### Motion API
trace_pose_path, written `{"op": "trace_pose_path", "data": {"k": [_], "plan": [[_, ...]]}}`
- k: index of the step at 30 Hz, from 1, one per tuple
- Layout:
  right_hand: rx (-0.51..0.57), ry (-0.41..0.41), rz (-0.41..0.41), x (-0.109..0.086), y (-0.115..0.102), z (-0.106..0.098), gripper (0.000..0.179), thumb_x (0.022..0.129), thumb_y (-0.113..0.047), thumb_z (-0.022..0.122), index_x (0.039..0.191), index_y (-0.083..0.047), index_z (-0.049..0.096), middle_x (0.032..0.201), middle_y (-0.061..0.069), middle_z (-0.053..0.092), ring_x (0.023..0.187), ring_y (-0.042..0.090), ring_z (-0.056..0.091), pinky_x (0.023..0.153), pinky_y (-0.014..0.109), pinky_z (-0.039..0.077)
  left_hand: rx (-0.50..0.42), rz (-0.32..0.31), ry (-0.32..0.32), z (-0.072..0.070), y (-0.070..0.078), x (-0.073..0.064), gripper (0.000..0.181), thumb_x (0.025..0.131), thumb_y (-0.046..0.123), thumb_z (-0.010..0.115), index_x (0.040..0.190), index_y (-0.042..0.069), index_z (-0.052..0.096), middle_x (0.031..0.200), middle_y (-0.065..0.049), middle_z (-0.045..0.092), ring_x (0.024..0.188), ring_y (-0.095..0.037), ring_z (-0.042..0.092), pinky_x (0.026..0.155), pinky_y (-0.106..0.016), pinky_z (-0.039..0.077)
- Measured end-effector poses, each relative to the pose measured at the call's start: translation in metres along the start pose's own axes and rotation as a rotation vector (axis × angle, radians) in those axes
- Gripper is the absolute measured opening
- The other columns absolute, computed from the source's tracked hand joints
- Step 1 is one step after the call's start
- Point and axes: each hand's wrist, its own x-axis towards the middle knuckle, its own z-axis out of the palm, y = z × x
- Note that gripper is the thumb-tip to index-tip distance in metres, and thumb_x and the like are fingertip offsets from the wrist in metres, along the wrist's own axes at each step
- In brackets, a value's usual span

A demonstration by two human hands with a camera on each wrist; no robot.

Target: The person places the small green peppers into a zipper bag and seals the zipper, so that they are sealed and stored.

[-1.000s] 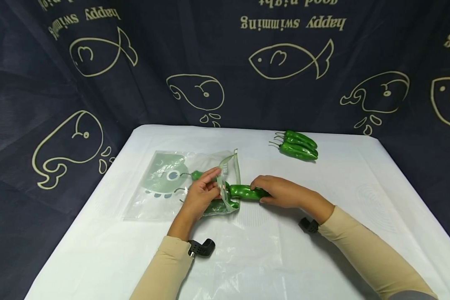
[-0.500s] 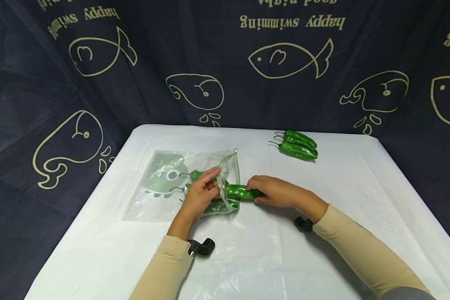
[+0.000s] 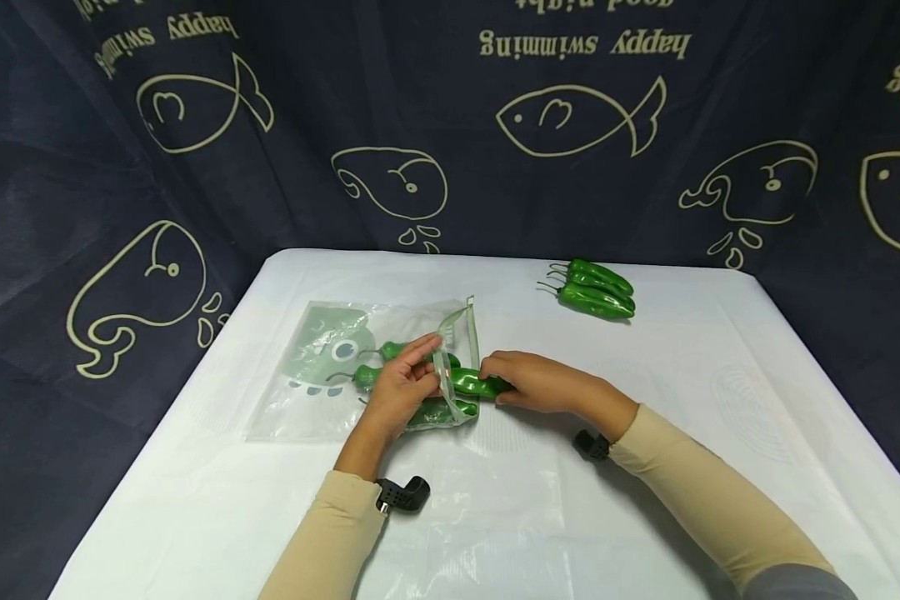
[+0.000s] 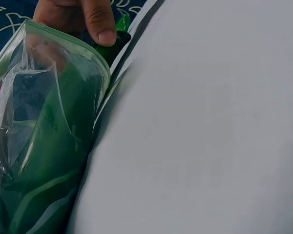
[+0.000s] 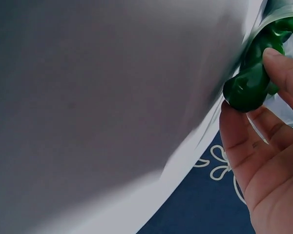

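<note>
A clear zip bag (image 3: pixel 277 421) with a green cartoon print lies on the table, its mouth toward the right. My left hand (image 3: pixel 401 387) pinches the upper lip of its mouth and keeps it raised. With the fingers and thumb of my right hand (image 3: pixel 543 383), I grip the blunt end of a long green pepper (image 3: pixel 465 381). That pepper reaches stem first through the mouth, its stem end far inside. Another pepper (image 3: pixel 431 414) lies inside along the near side, and one (image 3: pixel 392 349) along the far side. In the left wrist view, the bag's clear wall (image 4: pixel 34 97) covers green shapes.
Several green peppers (image 3: pixel 596 300) lie side by side at the table's back right, stems to the left. A white cover (image 3: pixel 487 517) spreads over the table. Behind it hangs a dark blue cloth (image 3: pixel 450 108) with fish and whale drawings.
My right hand has moved left, pushing the pepper further into the bag. Its stem end now lies deeper, past my left fingers. My left hand stays in place.
</note>
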Motion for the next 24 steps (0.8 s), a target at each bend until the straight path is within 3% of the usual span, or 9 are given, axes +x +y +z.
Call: {"op": "trace_pose_path", "data": {"k": [8, 14, 24], "plan": [[0.019, -0.001, -0.018, 0.009, -0.003, 0.002, 0.032, 0.088, -0.01, 0.076, 0.115, -0.013, 0.06, 0.11, -0.001, 0.062, 0.098, 0.012, 0.059, 0.084, 0.033, 0.053, 0.0, 0.02, -0.014, -0.001, 0.0, -0.001, 0.057, 0.089, -0.015, 0.054, 0.144, -0.003, 0.048, 0.153, -0.008, 0.037, 0.095, -0.012, 0.059, 0.068, -0.021, 0.056], [0.036, -0.013, -0.022, 0.016, -0.005, 0.004, 0.031, 0.088, -0.009, 0.076, 0.114, -0.012, 0.06, 0.112, 0.0, 0.063, 0.1, 0.013, 0.059, 0.087, 0.034, 0.052, 0.013, 0.055, -0.023, -0.001, -0.003, -0.001, 0.057, 0.088, -0.013, 0.053, 0.144, -0.01, 0.044, 0.152, -0.011, 0.037, 0.093, -0.01, 0.058, 0.067, -0.022, 0.057], [0.029, -0.031, -0.012, 0.02, -0.006, 0.004, 0.039, 0.089, -0.005, 0.073, 0.125, -0.009, 0.059, 0.122, 0.003, 0.063, 0.113, 0.019, 0.058, 0.098, 0.038, 0.049, 0.006, 0.001, -0.01, -0.001, 0.002, -0.002, 0.055, 0.091, -0.013, 0.053, 0.145, -0.004, 0.047, 0.152, -0.003, 0.039, 0.095, -0.014, 0.057, 0.068, -0.022, 0.056]]}}
